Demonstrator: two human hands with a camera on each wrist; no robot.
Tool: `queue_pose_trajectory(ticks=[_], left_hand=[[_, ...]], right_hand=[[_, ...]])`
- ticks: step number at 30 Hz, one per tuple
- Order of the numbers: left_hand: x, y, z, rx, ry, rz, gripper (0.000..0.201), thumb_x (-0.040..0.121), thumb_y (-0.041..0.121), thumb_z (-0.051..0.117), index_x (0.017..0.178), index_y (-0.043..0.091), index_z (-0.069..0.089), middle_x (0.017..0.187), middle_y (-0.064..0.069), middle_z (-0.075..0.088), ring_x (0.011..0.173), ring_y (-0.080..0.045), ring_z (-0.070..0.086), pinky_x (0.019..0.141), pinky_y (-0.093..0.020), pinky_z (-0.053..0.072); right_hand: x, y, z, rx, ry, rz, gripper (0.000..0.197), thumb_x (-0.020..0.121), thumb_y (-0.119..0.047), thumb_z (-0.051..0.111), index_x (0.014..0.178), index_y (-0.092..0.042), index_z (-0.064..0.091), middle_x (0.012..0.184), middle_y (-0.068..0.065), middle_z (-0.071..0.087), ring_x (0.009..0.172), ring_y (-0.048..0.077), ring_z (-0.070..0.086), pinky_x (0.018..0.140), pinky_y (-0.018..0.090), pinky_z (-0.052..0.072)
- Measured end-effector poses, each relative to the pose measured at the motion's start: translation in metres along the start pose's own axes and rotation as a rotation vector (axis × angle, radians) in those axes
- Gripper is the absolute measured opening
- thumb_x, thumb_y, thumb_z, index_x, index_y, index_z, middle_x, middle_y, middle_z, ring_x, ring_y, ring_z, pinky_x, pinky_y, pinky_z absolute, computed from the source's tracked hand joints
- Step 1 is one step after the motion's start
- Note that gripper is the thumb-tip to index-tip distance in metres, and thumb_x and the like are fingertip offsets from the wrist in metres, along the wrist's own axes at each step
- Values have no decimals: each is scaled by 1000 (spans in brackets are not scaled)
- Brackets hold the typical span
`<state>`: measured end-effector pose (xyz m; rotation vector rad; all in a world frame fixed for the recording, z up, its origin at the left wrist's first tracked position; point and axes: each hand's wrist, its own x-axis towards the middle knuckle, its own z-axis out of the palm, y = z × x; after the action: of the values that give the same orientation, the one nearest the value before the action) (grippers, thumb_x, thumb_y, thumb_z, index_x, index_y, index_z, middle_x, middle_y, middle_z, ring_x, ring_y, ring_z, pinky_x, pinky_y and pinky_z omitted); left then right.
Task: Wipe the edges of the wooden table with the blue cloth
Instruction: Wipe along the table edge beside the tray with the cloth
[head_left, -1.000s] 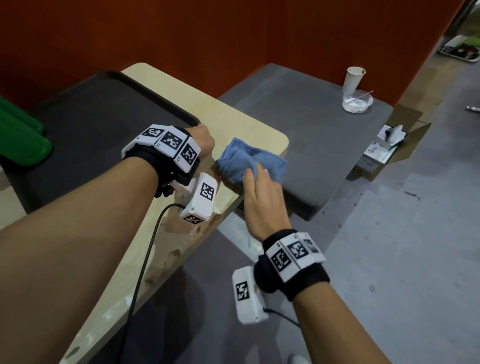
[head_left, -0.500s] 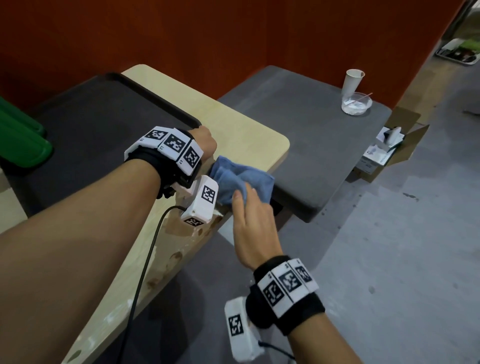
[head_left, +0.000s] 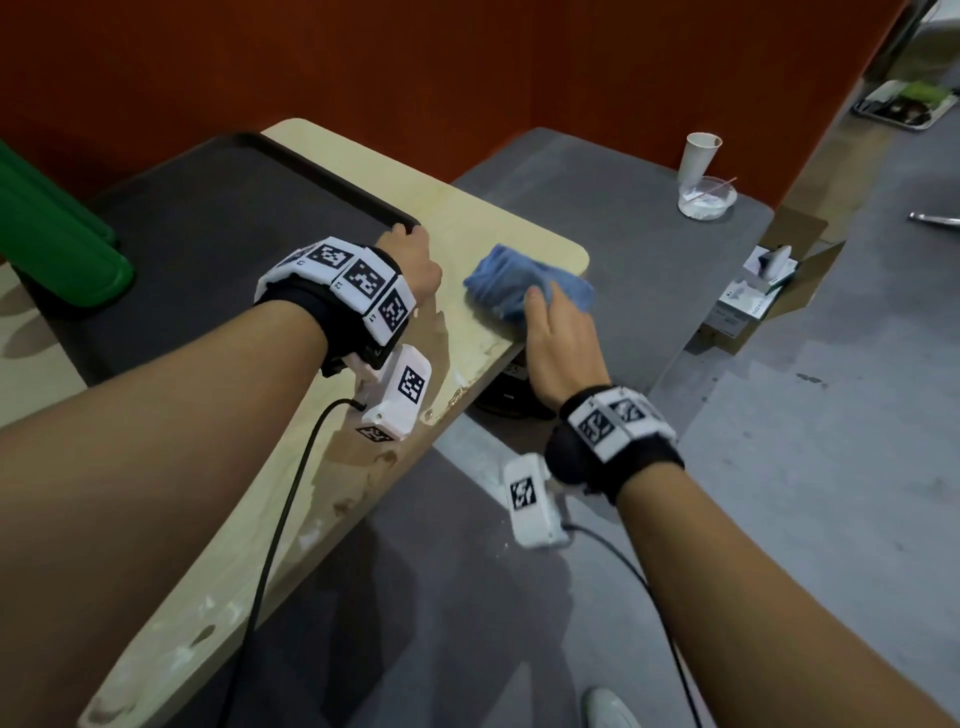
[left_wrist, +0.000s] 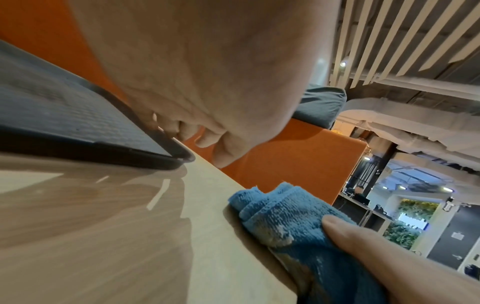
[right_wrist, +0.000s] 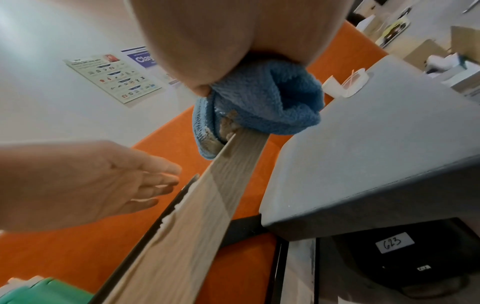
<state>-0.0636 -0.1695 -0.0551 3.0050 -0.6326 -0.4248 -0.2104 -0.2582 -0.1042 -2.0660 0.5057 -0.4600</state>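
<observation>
The blue cloth (head_left: 519, 288) (left_wrist: 293, 222) (right_wrist: 270, 100) is bunched over the right edge of the light wooden table (head_left: 493, 228) (right_wrist: 197, 214), close to its far rounded corner. My right hand (head_left: 558, 338) grips the cloth, thumb (left_wrist: 376, 246) on top and the other fingers hidden below the edge. The cloth shows brown dirt where it meets the wood. My left hand (head_left: 410, 260) (right_wrist: 103, 174) rests with relaxed fingers on the near corner of a black tray (head_left: 322, 176) (left_wrist: 78, 123) lying on the table.
A grey padded bench (head_left: 623, 270) stands right beside the table edge, carrying a paper cup (head_left: 701, 156) and a clear bowl (head_left: 706, 200). An open cardboard box (head_left: 763, 296) sits on the floor. A green object (head_left: 52, 234) lies at far left. An orange wall is behind.
My right hand drew the cloth toward me along the edge, then slid it away again to near the far corner. The left hand stayed on the tray corner.
</observation>
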Motion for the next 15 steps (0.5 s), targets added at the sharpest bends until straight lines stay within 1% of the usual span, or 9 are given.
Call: queue_pose_trajectory(ticks=[1, 3, 4, 6, 7, 8, 11, 13, 15], left_hand=[[-3, -4, 0, 8, 6, 12, 42, 98, 13, 36, 136, -2, 36, 141, -22, 37, 129, -37, 40, 104, -43, 34], [-6, -10, 5, 22, 18, 35, 43, 98, 15, 35, 138, 1, 36, 143, -20, 36, 131, -36, 38, 106, -43, 34], [-9, -13, 8, 25, 13, 42, 44, 98, 16, 34, 141, 4, 34, 144, -19, 34, 133, -36, 36, 107, -44, 34], [-14, -17, 17, 37, 1, 62, 50, 99, 20, 33, 147, 10, 26, 148, -17, 30, 137, -34, 31, 110, -45, 32], [-18, -18, 21, 41, 1, 65, 52, 99, 21, 32, 150, 13, 22, 149, -17, 29, 139, -34, 29, 111, -46, 31], [-18, -20, 24, 46, 8, 67, 54, 99, 22, 31, 151, 15, 20, 150, -16, 28, 139, -33, 28, 112, -46, 30], [-18, -22, 30, 78, 4, 91, 50, 98, 21, 30, 147, 9, 28, 149, -17, 28, 138, -36, 28, 112, -49, 29], [-16, -26, 32, 69, -4, 111, 50, 98, 20, 33, 145, 3, 33, 152, -20, 26, 140, -38, 27, 114, -49, 27], [-13, -28, 33, 70, -1, 128, 50, 97, 21, 35, 143, 1, 34, 152, -22, 26, 140, -39, 26, 114, -49, 26]], right_hand=[[4, 1, -1, 18, 22, 34, 36, 104, -22, 28, 87, -4, 54, 77, 6, 54, 73, 21, 48, 63, 26, 27], [2, 1, 3, 42, 55, 58, 36, 103, -23, 28, 85, -5, 52, 77, 4, 54, 72, 19, 48, 62, 25, 26], [-2, 1, 8, 44, 63, 57, 35, 103, -23, 28, 84, -5, 52, 76, 3, 53, 69, 16, 48, 61, 25, 25], [-15, -1, 14, 40, 73, 56, 35, 103, -23, 29, 74, -12, 46, 69, -4, 49, 63, 6, 45, 59, 25, 22], [-19, -2, 16, 36, 76, 53, 36, 103, -23, 30, 71, -15, 44, 67, -5, 47, 63, 5, 45, 59, 25, 22], [-20, -4, 16, 31, 82, 54, 36, 103, -24, 30, 72, -13, 46, 68, -4, 49, 63, 7, 45, 60, 27, 23], [-11, -5, 13, 43, 101, 105, 41, 103, -24, 29, 93, 4, 56, 86, 13, 60, 77, 22, 50, 69, 32, 32], [-7, -3, 14, 71, 125, 130, 42, 103, -24, 27, 98, 6, 56, 98, 21, 61, 90, 31, 53, 66, 28, 26], [-22, -5, 27, -13, 96, 111, 40, 103, -22, 24, 113, 3, 53, 111, 22, 59, 105, 35, 53, 65, 20, 17]])
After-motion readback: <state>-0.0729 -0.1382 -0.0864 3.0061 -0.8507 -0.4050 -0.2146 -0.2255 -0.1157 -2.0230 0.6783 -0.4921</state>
